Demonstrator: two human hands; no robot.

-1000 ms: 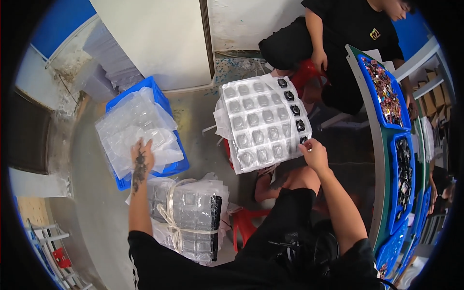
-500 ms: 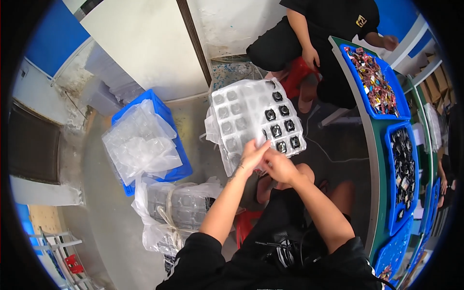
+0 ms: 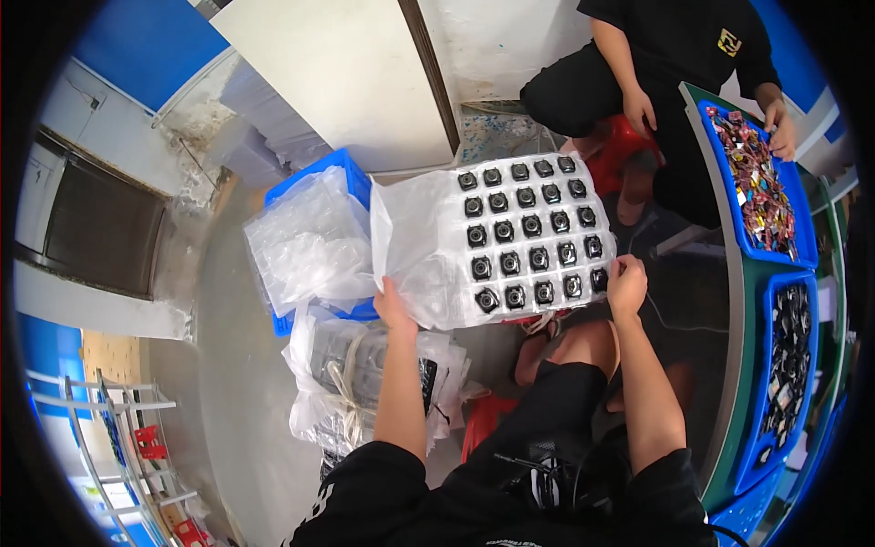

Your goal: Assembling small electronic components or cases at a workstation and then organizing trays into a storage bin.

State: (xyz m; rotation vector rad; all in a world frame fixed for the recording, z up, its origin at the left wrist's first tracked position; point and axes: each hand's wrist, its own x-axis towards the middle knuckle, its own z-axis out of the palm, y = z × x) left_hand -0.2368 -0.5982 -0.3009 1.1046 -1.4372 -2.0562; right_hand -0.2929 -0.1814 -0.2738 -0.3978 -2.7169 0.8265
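A white compartment tray (image 3: 461,284) lies in front of me, with small black camera-like units (image 3: 531,223) sitting in rows in its pockets. A translucent plastic bag (image 3: 408,232) extends flat from the tray's left side. My left hand (image 3: 396,308) is closed on the near edge of this plastic, its thumb on top. At the tray's near right corner my right hand (image 3: 627,285) is closed on the edge, with some fingertips hidden. What supports the tray from below is mostly hidden.
Left stands a blue crate (image 3: 342,166) topped with crumpled clear plastic (image 3: 314,246). Nearer is a plastic-wrapped, tied bundle (image 3: 351,374). On the right, a green table (image 3: 736,296) holds blue bins of small parts (image 3: 756,182). Beyond it sits a person (image 3: 674,73) on a red stool.
The plastic that covered much of the tray is now drawn left, exposing the black units. My hands, close together before, have parted to opposite sides. The view has also shifted.
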